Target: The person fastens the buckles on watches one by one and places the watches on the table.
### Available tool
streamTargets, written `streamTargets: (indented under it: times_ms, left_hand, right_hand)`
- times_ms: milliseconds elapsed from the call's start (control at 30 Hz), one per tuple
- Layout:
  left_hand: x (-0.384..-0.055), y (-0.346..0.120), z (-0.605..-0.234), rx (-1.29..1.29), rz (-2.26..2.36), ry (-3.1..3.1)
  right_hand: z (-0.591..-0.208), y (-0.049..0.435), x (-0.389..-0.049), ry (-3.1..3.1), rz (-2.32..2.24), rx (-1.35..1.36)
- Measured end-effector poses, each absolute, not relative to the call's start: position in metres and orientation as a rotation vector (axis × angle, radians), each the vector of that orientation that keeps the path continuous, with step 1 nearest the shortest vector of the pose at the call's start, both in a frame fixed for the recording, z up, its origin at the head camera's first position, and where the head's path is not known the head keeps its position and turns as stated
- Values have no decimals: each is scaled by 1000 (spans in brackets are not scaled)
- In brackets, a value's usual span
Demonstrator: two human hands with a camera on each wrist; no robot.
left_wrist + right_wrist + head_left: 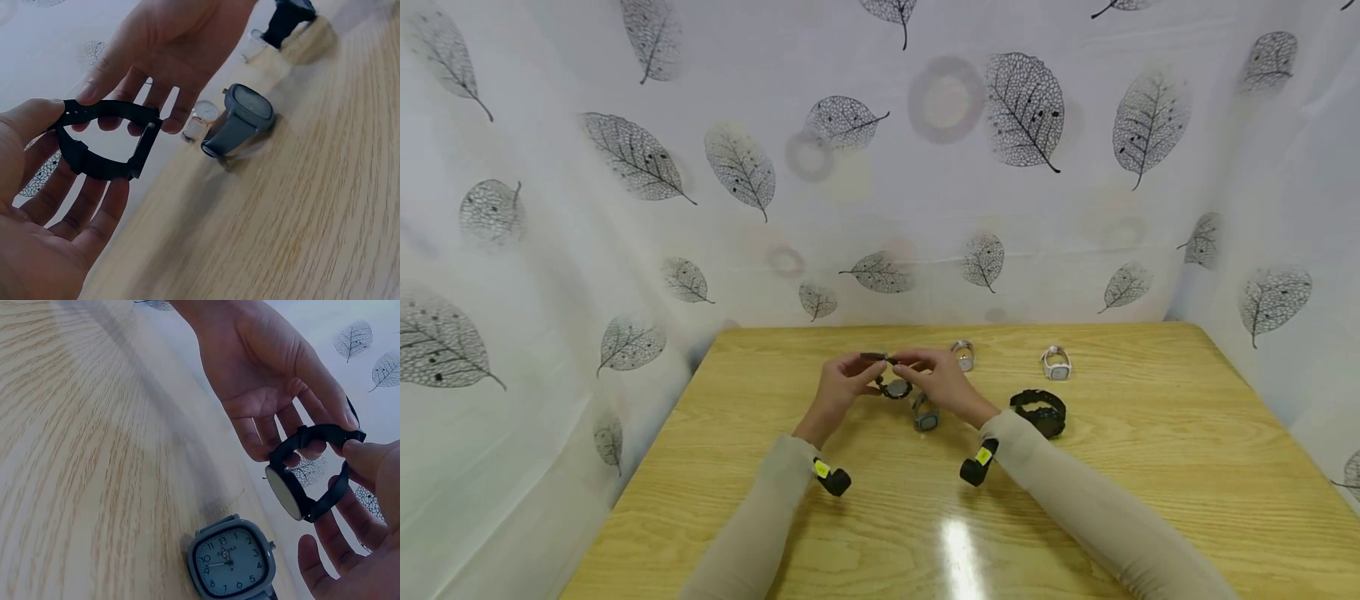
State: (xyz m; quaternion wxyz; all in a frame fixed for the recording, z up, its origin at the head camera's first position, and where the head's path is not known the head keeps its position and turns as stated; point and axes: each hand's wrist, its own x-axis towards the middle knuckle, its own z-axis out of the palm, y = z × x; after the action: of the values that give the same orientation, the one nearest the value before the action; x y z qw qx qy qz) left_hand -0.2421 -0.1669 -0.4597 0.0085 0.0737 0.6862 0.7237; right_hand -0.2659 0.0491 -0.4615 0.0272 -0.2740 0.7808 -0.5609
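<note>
A black wristwatch [897, 388] with a round dial is held up between both hands, its strap bent into a loop. My left hand [837, 390] grips one side, thumb on the strap end and fingers under the band. From the other side, my right hand [946, 382] pinches the strap near its end with the thumb and fingers. The left wrist view shows the black strap [100, 167] with both thumbs close together. In the right wrist view the pale dial [285, 494] faces down and left. Just below the hands, a grey-blue square watch [927, 422] rests on the table.
On the wooden table [880, 533], a bulky black watch [1051, 421] lies beside the right wrist. Two light watches stand farther back, a white square one [1058, 372] and a round-faced one [966, 363] behind the right hand. A leaf-patterned curtain [880, 200] borders the table.
</note>
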Motion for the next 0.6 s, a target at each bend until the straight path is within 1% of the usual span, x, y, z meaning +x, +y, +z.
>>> streamTargets:
  times_ms: [367, 600]
  left_hand:
    - [-242, -166, -462, 240, 2236, 2167]
    - [-241, -164, -465, 191, 2273, 2144]
  right_hand:
    - [-461, 45, -264, 2412, -1735, -795]
    - [-465, 44, -265, 2429, -1744, -800]
